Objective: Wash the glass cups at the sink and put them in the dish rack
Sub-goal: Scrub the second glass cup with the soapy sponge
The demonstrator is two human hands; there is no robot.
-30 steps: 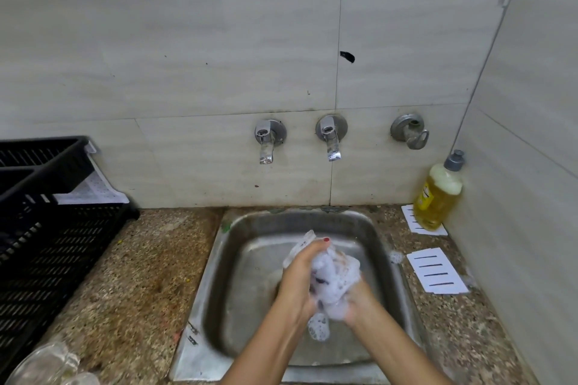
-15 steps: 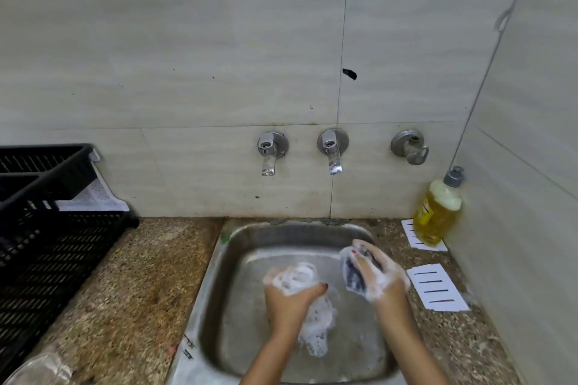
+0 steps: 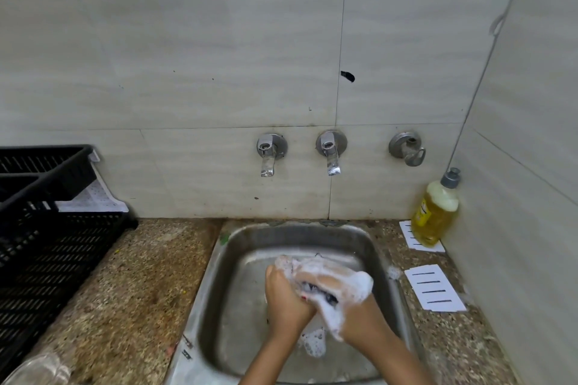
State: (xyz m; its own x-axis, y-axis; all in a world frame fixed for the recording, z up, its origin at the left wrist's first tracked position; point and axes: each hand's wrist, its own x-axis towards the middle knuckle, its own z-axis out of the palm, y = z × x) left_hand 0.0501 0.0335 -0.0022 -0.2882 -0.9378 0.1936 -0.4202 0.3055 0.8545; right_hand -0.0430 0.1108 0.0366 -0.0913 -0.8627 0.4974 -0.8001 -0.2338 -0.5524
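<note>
Soft, even light; wide-angle bend and some blur.

You get no hard shadows: the wall tiles (image 3: 187, 56) are evenly bright, only the sink (image 3: 244, 247) walls go darker, with small glints on the taps (image 3: 269, 155) and the basin floor. Your left hand (image 3: 289, 297) and right hand (image 3: 353, 300), with the foamy cup (image 3: 291, 263) and dark scrubber (image 3: 316, 289) they grip, are smeared by motion. The tile joints bow near the edges, and the glass (image 3: 37, 370) in the lower left corner is out of focus.
</note>
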